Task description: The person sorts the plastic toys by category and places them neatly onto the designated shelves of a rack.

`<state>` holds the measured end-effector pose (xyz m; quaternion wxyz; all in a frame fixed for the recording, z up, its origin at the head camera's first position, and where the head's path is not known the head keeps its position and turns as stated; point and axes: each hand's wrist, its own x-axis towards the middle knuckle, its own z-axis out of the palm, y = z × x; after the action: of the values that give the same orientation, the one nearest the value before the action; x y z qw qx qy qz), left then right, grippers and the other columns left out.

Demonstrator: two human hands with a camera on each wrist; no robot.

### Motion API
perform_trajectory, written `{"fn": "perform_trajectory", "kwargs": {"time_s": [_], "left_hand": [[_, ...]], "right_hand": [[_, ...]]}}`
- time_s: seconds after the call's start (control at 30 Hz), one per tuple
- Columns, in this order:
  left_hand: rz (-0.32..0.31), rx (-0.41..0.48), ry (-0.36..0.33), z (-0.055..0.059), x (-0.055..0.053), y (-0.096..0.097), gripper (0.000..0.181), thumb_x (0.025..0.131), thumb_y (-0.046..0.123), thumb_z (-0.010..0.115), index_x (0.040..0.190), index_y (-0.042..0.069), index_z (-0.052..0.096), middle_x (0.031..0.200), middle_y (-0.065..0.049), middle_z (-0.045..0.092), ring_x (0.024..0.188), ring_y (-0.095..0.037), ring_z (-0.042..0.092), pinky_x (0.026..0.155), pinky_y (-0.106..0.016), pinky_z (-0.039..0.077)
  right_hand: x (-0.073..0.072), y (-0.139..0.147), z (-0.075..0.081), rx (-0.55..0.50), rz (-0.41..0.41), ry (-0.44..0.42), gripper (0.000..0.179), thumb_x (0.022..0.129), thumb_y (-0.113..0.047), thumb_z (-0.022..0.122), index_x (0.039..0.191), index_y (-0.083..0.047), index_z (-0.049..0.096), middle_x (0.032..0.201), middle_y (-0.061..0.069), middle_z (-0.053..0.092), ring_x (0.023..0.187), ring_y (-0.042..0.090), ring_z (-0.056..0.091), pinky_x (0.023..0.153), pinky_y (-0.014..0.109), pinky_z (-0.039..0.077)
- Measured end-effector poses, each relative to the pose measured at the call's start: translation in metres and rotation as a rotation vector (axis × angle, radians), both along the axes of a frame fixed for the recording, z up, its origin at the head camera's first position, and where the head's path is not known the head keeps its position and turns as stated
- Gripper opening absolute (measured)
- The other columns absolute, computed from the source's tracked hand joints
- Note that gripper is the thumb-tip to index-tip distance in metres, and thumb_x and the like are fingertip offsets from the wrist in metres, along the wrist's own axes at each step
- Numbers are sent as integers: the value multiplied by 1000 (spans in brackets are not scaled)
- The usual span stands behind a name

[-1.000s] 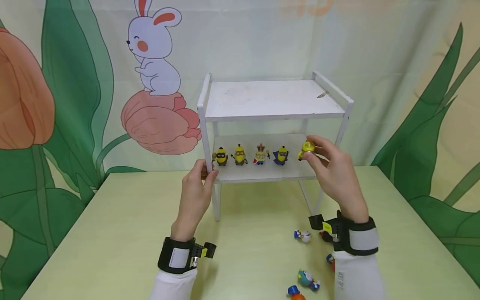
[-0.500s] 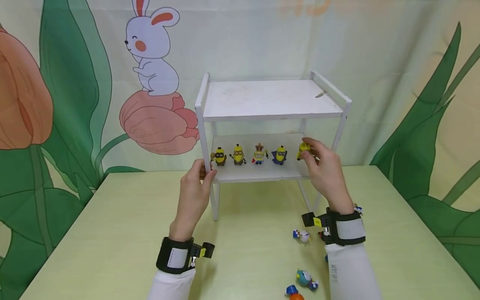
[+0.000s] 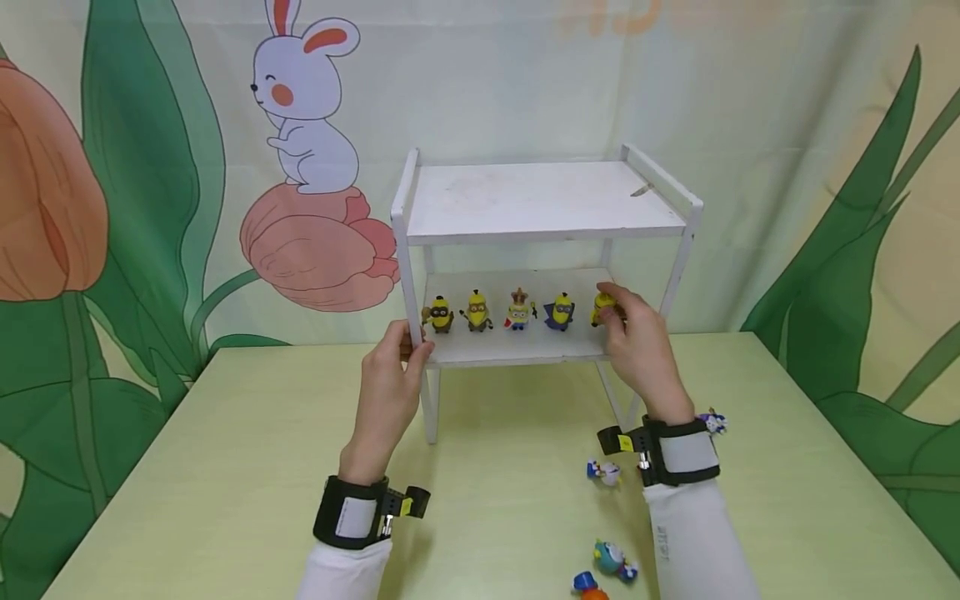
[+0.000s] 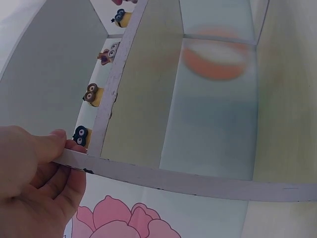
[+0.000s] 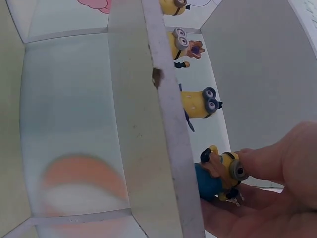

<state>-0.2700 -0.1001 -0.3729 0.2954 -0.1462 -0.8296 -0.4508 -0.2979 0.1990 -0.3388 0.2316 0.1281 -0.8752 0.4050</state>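
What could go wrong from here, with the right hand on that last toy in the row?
The right hand pinches the end toy, whose feet are hidden, so it might topple on release if badly seated. A sideways brush of those fingers could tip the caped toy beside it. The left hand grips the shelf's post; a tug there may shake the whole row.

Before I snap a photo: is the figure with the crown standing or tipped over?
Standing upright: in the head view, the crowned figure has its feet on the lower shelf and its crown at the top.
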Motion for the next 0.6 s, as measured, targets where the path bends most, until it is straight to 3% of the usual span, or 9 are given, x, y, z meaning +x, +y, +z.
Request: {"fn": "perform_trajectory", "kwargs": {"time_s": [0.33, 0.6], "left_hand": [[-1, 4, -5, -1, 1, -1, 17, 94, 3, 63, 108, -4, 56, 92, -14, 64, 80, -25, 60, 72, -36, 51], [-10, 5, 12, -1, 0, -1, 17, 94, 2, 63, 108, -4, 56, 91, -14, 64, 80, -25, 60, 72, -35, 51]], "right_hand": [[-5, -2, -6, 22, -19, -3, 35, 102, -4, 46, 136, 2, 53, 125, 24, 59, 100, 33, 61, 78, 45, 49], [-8, -1, -9, 40, -17, -4, 35, 102, -4, 42, 136, 2, 52, 129, 25, 56, 109, 36, 58, 87, 50, 48]]}}
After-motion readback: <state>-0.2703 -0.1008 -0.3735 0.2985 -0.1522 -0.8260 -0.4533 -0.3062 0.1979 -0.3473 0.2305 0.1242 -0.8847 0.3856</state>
